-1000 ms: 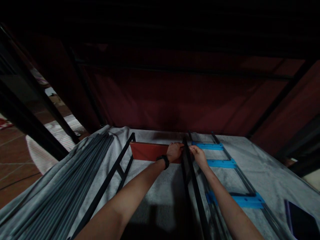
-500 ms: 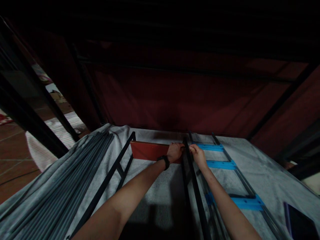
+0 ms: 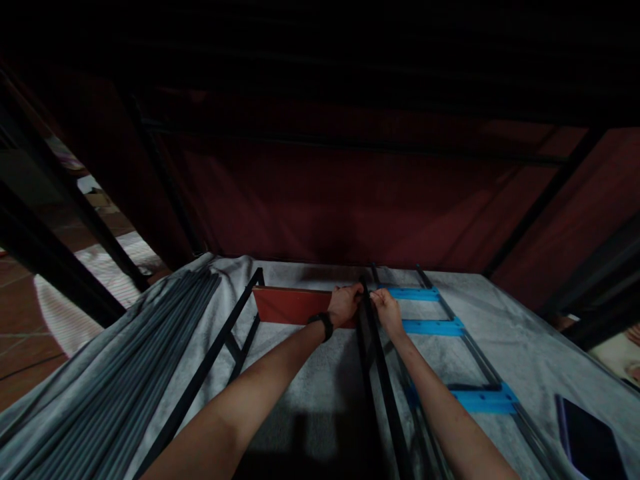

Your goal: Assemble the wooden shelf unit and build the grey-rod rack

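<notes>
A dark metal frame stands on the grey cloth, with a red-brown board set across between its two sides at the far end. My left hand, with a black band at the wrist, is at the board's right end, its fingers curled against the inner side of the right-hand frame bar. What those fingers grip is hidden. Just outside the same bar, my right hand is closed in a pinch close to the metal. Anything between its fingertips is too small to make out.
Several grey tubes lie bundled on the left of the cloth. To the right lies a ladder-like dark frame with blue crosspieces. A dark phone-like device rests at lower right. Another person's hand shows at the right edge.
The view has shifted slightly, so things sit a little further left. Both hands stay at the same frame bar. Another person's hand has come into view at the right edge.
</notes>
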Demonstrator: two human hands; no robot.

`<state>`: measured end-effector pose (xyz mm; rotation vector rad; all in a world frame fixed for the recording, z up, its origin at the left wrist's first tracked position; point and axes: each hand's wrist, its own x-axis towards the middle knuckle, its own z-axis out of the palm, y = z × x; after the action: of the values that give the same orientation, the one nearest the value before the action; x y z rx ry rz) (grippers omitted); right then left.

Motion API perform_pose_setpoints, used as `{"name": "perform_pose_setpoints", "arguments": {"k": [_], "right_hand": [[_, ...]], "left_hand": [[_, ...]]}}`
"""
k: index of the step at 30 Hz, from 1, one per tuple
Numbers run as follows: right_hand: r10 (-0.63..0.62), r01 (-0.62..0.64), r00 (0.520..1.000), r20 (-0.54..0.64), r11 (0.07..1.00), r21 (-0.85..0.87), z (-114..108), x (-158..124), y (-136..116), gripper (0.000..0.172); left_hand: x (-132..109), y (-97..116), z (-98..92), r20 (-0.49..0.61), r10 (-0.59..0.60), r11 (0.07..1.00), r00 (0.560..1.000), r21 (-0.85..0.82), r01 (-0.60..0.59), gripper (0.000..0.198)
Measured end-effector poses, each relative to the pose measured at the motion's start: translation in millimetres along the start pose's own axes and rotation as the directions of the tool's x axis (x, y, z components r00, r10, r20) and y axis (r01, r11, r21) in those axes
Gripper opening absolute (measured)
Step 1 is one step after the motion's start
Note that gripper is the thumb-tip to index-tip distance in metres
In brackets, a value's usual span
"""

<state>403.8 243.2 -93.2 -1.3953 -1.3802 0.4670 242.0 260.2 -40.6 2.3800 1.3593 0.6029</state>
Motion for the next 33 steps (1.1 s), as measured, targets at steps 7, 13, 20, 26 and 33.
{"name": "perform_pose_setpoints", "arguments": {"k": [7, 13, 20, 26, 33], "right_hand": [[0.063, -0.058, 0.994, -0.092, 0.997, 0.052, 11.0, -5.2, 3.6, 0.043], [0.098, -0.092, 0.987, -0.127, 0.994, 0.052, 15.1, -3.7, 0.3, 0.046], [0.071, -0.068, 0.996, -0.057, 0.996, 0.058, 14.9, -10.4, -1.8, 0.045], [0.036, -0.037, 0.998, 0.051, 0.999, 0.023, 3.8, -6.8, 4.0, 0.044], [0.081, -0.079, 0.993, 0.091, 0.997, -0.028, -1.5, -5.7, 3.6, 0.059]], "left_hand": [[0.0, 3.2, -2.8, 0.068, 0.035, 0.996, 0.997, 0.081, -0.04, 0.04], [-0.6, 3.8, -4.1, 0.1, 0.041, 0.987, 0.994, 0.154, -0.056, 0.044], [-1.5, 2.5, -5.1, 0.107, 0.054, 0.989, 0.993, 0.133, -0.068, 0.044], [-2.4, 5.1, -6.9, 0.123, 0.034, 0.989, 0.992, 0.136, -0.051, 0.043], [-3.2, 6.9, -9.5, 0.139, 0.019, 0.99, 0.99, 0.134, -0.038, 0.045]]}}
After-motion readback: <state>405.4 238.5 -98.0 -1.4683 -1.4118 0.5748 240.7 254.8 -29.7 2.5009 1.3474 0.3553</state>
